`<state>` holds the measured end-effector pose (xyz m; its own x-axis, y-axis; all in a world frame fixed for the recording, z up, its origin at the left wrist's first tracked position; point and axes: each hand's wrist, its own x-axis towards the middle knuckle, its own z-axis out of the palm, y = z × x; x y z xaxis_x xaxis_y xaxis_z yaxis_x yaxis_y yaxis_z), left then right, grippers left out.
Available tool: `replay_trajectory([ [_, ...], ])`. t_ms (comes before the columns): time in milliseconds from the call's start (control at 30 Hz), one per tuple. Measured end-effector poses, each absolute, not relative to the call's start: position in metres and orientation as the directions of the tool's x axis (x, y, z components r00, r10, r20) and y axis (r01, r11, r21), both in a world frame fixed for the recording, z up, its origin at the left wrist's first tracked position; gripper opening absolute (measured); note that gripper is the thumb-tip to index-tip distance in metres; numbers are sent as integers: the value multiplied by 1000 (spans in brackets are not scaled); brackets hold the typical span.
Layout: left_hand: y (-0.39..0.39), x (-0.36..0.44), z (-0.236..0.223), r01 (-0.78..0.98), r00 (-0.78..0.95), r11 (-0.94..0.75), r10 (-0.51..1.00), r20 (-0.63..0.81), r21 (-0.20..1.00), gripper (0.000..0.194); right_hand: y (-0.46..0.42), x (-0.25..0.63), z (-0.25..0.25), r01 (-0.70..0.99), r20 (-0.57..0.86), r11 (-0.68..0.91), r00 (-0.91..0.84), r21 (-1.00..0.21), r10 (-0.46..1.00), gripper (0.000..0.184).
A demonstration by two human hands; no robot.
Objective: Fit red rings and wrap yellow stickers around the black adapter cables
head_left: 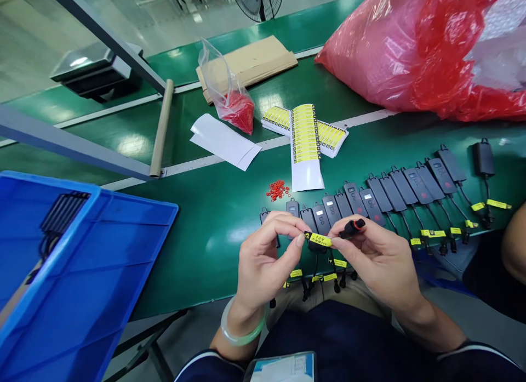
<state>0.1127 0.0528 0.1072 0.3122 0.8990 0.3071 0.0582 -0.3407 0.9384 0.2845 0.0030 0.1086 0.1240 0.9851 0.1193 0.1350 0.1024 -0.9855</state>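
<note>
A yellow label (pixel 319 239) printed "12V" stretches between my two hands. Its left end is pinched by the thumb and index finger of my left hand (pixel 269 258). My right hand (pixel 376 258) grips the other end, and a black cable connector (pixel 352 228) with a red ring pokes out above its fingers. Beyond my hands a slanting row of black controllers (pixel 356 200) lies on the green table, several with yellow labels on their cables. Just past the row sit a small heap of red rings (pixel 278 191) and a sheet of yellow labels (pixel 304 143).
A blue crate (pixel 135 228) stands at the left, near a grey metal frame (pixel 102 36). At the back are folded cardboard (pixel 258 61), a clear bag of red rings (pixel 238 110), white paper (pixel 224 143) and a big red plastic bag (pixel 382 53). Another person's arm (pixel 515 245) shows at the right edge.
</note>
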Motion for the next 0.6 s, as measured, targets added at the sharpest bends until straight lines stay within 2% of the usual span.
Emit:
replay_trajectory([
  [100, 53, 115, 107, 55, 300, -328, 906, 298, 943, 12, 3, 282, 106, 263, 243, 194, 168, -945, 955, 10],
  [300, 54, 122, 108, 41, 232, -325, 923, 308, 945, 13, 4, 274, 98, 572, 495, 298, 225, -765, 839, 23],
  [467, 55, 125, 112, 17, 190, -334, 926, 325, 942, 14, 10, 268, 93, 618, 576, 318, 273, -719, 771, 33],
  [600, 56, 126, 114, -6, 178, -326, 930, 322, 945, 14, 13, 266, 91, 593, 573, 328, 287, -736, 767, 34],
])
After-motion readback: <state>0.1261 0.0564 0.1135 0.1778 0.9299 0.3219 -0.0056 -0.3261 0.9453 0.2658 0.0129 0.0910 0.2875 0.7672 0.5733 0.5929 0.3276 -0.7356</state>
